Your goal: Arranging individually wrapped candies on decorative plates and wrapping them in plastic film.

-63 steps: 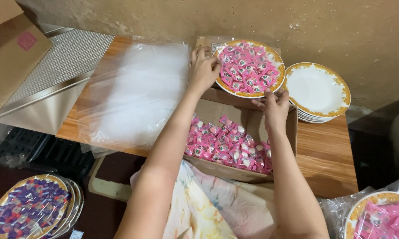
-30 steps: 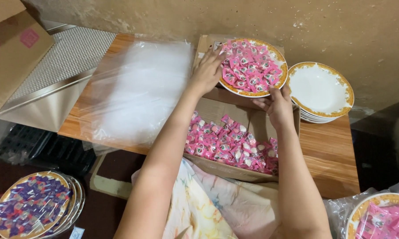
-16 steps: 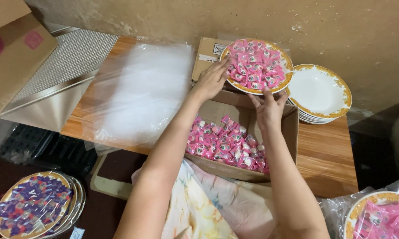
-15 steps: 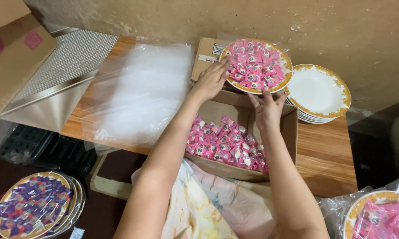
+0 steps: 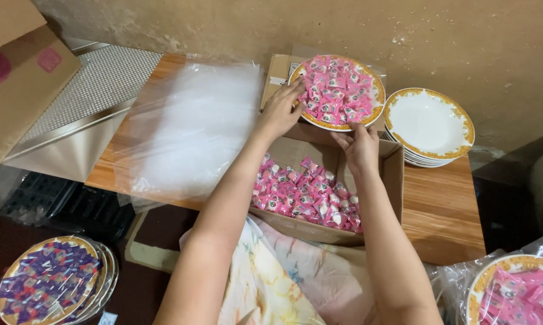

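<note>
A wooden tabletop (image 5: 440, 204) carries a clear plastic sheet (image 5: 187, 126), an open cardboard box (image 5: 319, 180) of pink wrapped candies (image 5: 307, 192) and a stack of white plates (image 5: 431, 123). Both hands — left hand (image 5: 281, 108), right hand (image 5: 358, 144) — grasp the rim of a gold-rimmed plate of pink candies (image 5: 337, 90), held above the box's far edge.

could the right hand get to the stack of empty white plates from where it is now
Probably yes. The right hand sits at the near rim of the plate of pink candies, and the stack of empty white plates stands just to its right on the wooden table, with nothing between them. It would have to release the candy plate first.
</note>
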